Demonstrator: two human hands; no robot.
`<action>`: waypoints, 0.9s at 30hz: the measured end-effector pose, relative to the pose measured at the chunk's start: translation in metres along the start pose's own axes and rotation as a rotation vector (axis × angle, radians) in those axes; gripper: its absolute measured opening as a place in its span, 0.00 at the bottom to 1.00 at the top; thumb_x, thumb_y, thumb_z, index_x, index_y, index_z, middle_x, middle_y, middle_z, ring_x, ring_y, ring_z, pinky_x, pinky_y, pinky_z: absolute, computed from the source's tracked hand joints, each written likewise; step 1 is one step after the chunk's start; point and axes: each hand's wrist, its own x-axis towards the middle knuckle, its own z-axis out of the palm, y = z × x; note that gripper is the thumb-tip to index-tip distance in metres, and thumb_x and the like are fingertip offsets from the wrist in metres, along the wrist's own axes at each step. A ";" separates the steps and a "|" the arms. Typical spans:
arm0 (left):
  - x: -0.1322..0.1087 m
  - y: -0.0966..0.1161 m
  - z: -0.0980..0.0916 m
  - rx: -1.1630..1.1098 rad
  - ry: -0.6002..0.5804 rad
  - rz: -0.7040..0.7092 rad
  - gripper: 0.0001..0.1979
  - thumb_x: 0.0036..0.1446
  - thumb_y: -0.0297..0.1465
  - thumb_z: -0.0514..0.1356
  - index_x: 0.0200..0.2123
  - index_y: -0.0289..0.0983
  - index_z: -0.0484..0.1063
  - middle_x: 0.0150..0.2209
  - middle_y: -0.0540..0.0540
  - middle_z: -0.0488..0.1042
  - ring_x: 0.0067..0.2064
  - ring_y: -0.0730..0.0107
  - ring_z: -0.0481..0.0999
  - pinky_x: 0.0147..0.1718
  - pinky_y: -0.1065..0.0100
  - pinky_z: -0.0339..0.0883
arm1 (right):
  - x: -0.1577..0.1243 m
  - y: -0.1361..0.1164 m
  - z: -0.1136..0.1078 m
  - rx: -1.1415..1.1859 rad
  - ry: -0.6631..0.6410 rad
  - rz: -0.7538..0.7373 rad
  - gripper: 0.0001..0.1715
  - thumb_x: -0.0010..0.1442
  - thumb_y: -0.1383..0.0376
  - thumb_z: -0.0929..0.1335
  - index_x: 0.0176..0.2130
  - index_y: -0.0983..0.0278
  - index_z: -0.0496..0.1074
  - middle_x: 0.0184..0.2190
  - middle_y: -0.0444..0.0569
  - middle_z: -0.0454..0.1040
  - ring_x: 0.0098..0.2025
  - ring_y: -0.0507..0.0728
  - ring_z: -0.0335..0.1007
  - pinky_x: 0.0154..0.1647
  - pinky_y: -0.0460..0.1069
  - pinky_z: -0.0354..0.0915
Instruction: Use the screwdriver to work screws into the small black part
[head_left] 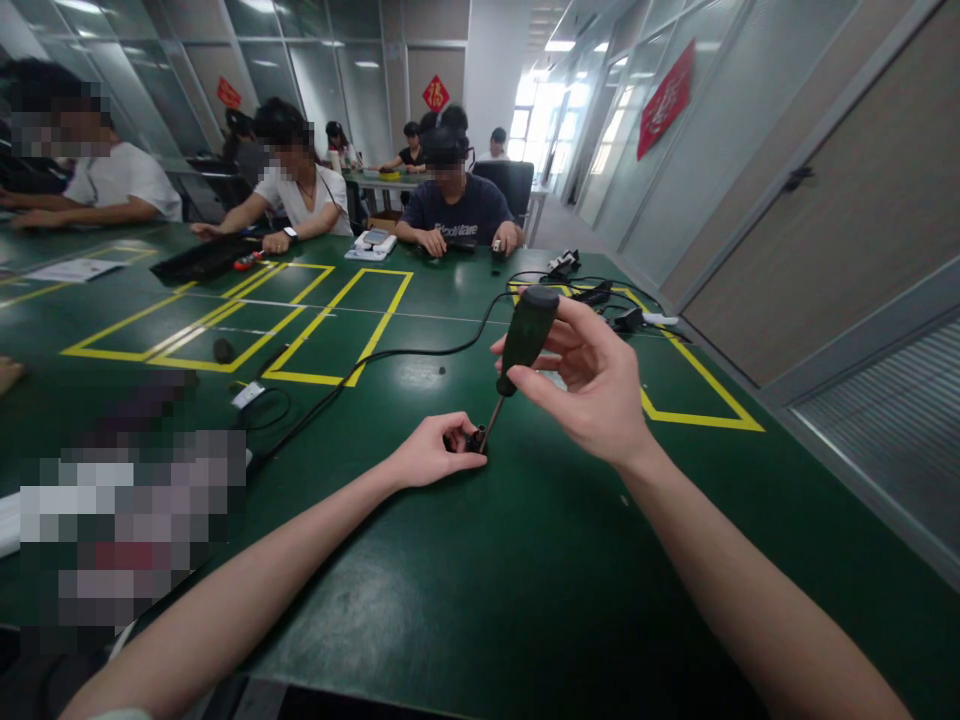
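My right hand [592, 385] grips the dark handle of a screwdriver [528, 335], which leans with its thin metal shaft pointing down and to the left. The shaft's tip meets a small dark part [477, 438] near the middle of the table; whether it sits in a screw is too small to tell. Thumb and fingers of my left hand [439, 450] pinch that part low over the green tabletop [420, 600], hiding much of it. It looks black with a round, hollow end.
A black cable [390, 353] crosses the table left of my hands. More cables and a power strip [634, 318] lie at the back right. Yellow tape outlines [360, 325] mark the surface. A person [454, 205] sits opposite, and others sit at the left.
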 end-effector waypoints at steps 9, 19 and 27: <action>0.000 0.001 0.000 0.007 0.013 0.000 0.15 0.49 0.36 0.74 0.33 0.37 0.72 0.26 0.55 0.71 0.30 0.71 0.68 0.35 0.68 0.64 | 0.002 -0.006 0.003 -0.095 0.101 0.006 0.30 0.52 0.53 0.84 0.50 0.58 0.78 0.42 0.46 0.85 0.39 0.56 0.83 0.38 0.51 0.81; -0.001 0.003 0.000 0.000 0.005 -0.004 0.16 0.49 0.38 0.75 0.32 0.37 0.72 0.26 0.54 0.70 0.31 0.70 0.69 0.35 0.68 0.65 | 0.002 -0.006 0.004 -0.091 0.061 0.023 0.23 0.56 0.56 0.82 0.49 0.58 0.81 0.43 0.47 0.86 0.40 0.57 0.84 0.40 0.52 0.82; 0.000 -0.001 0.001 0.003 0.010 -0.004 0.15 0.50 0.38 0.74 0.33 0.37 0.74 0.27 0.54 0.71 0.31 0.70 0.69 0.36 0.68 0.64 | -0.001 -0.001 0.005 -0.017 0.077 0.068 0.29 0.58 0.58 0.81 0.57 0.58 0.79 0.46 0.49 0.88 0.45 0.60 0.87 0.46 0.56 0.84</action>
